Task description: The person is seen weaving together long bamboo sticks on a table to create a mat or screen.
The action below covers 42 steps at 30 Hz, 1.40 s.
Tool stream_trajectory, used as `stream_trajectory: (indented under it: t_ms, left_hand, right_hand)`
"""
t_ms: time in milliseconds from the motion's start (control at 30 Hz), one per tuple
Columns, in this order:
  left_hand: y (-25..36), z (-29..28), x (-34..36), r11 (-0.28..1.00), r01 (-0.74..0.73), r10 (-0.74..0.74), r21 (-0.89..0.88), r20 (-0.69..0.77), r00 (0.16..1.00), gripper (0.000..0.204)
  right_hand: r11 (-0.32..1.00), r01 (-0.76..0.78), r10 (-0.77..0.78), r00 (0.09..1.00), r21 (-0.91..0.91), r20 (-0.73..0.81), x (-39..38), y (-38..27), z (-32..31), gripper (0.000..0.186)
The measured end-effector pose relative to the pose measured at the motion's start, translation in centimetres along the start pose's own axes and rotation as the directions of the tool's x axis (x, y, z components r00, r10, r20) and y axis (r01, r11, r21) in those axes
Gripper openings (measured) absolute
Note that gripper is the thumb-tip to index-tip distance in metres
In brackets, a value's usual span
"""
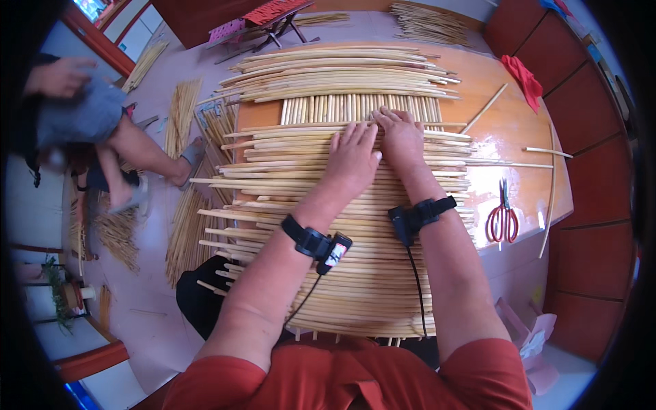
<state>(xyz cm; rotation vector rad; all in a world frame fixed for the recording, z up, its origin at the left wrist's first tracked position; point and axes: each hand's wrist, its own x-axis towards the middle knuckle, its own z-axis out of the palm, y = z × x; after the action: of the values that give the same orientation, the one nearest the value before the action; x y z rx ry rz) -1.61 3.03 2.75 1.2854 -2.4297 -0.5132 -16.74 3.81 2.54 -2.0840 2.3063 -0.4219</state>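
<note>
A panel of pale, peeled sticks (362, 266) laid crosswise covers the near half of the table. At its far edge, a band of lengthwise sticks (362, 108) shows bare. My left hand (352, 160) lies on the crosswise sticks, its fingers stretched out toward that edge. Close beside it, my right hand (402, 140) rests on the last crosswise sticks, fingers extended and some tips over the lengthwise band. Neither hand grips anything that I can see. Beyond the band lies a heap of loose sticks (342, 72).
Red-handled scissors (502, 222) and a few single sticks (485, 109) lie on the orange tabletop (471, 78) at right. A red cloth (525, 80) hangs at its far right edge. Stick bundles (181, 116) cover parts of the floor. Another person's leg (147, 150) shows at left.
</note>
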Motion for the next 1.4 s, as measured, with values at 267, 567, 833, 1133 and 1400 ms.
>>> stream_trajectory:
  t_ms: [267,567,833,1133,1400]
  left_hand:
    - [-6.4,-6.6,5.4,0.973,0.074,-0.085,0.219,0.044,0.995,0.061]
    - [-3.4,-2.4,0.0,0.965,-0.002,0.009,0.263,-0.025,1.0,0.056]
    - [-3.1,-0.5,-1.8,0.954,0.037,-0.013,0.296,-0.083,0.996,0.057]
    - [-2.2,-1.0,-1.0,0.968,0.062,-0.063,0.245,-0.003,0.998,0.055]
    - [-1.5,1.5,2.1,0.986,0.081,-0.061,0.145,-0.139,0.988,0.039]
  right_hand:
    - [0.996,0.053,-0.047,0.995,0.072,-0.086,-0.5,0.1,0.8,0.035]
    - [0.986,0.052,-0.022,0.983,0.159,-0.185,-0.1,0.7,1.5,0.03]
    - [0.82,-0.094,0.203,0.97,0.565,-0.132,1.0,0.8,0.3,0.019]
    - [0.708,-0.135,0.187,0.982,0.693,-0.001,4.6,-0.2,1.0,0.02]
    - [0.092,-0.396,0.275,0.892,0.914,0.359,4.1,-0.6,-0.1,0.015]
